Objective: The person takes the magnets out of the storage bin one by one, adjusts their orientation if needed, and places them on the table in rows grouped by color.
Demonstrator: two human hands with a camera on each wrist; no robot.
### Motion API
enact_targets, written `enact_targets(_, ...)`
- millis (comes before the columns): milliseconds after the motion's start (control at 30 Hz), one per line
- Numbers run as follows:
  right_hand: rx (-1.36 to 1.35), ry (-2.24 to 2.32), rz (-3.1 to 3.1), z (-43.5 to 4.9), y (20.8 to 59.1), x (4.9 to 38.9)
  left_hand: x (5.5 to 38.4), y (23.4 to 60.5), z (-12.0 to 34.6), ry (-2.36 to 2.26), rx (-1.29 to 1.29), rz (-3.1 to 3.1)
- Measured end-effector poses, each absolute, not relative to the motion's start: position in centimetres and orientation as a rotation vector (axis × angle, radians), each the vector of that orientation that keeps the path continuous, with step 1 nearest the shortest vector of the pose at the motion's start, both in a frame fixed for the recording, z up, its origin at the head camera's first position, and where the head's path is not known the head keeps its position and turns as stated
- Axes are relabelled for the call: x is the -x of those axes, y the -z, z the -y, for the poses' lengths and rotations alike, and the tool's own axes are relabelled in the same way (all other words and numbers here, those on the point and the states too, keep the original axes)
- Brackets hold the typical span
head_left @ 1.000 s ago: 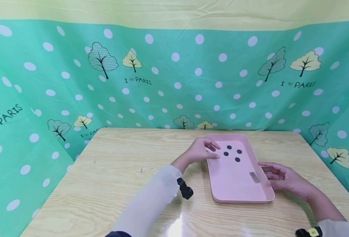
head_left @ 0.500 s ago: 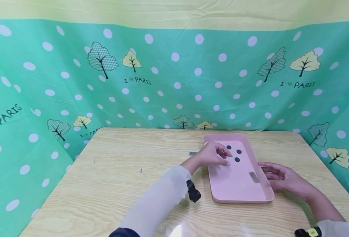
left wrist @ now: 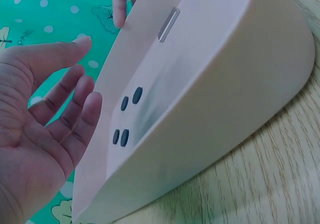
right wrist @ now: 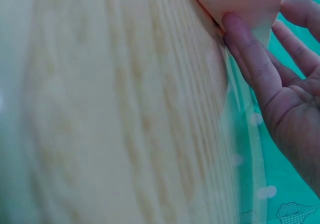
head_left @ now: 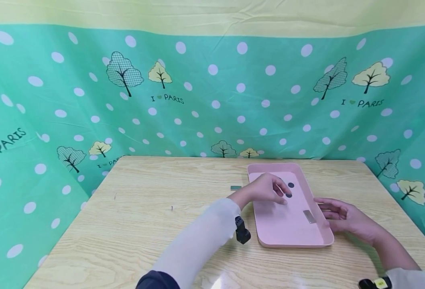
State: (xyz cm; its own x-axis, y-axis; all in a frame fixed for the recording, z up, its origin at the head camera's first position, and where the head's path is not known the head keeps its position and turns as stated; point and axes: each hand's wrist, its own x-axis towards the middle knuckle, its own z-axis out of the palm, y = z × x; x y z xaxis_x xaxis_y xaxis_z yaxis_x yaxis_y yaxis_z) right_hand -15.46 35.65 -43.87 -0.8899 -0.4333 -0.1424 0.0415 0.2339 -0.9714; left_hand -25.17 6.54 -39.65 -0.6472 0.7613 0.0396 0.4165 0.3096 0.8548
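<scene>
A pink tray (head_left: 281,235) lies on the right part of the table. My left hand (head_left: 268,188) hovers over the tray, fingers bent loosely and apart, with nothing between them. Several small black discs (left wrist: 137,95) sit on the tray floor in the left wrist view; in the head view this hand covers some, and one disc (head_left: 291,185) shows just past its fingertips. A flat silver-grey rectangle (head_left: 309,216) lies inside by the right wall. My right hand (head_left: 349,220) rests its fingertips against that wall from outside; the right wrist view shows fingers (right wrist: 250,54) touching the tray.
A small dark green rectangular piece (head_left: 235,188) lies on the wooden table (head_left: 154,233), left of the tray and near my left wrist. A tiny dark mark (head_left: 172,208) is farther left. A green dotted cloth (head_left: 198,80) hangs behind and beside the table.
My left hand has moved right, from the tray's left side to over the discs, covering some. The green piece has come into sight behind it. My right hand and the tray stay put.
</scene>
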Motion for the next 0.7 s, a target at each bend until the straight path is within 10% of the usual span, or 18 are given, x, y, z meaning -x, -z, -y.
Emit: enact_targets(700, 0.334, 1.683, -2.128, -35.7, 43.8, 15.4, 25.5, 41.0, -10.1, -1.125, -1.159, -2.188)
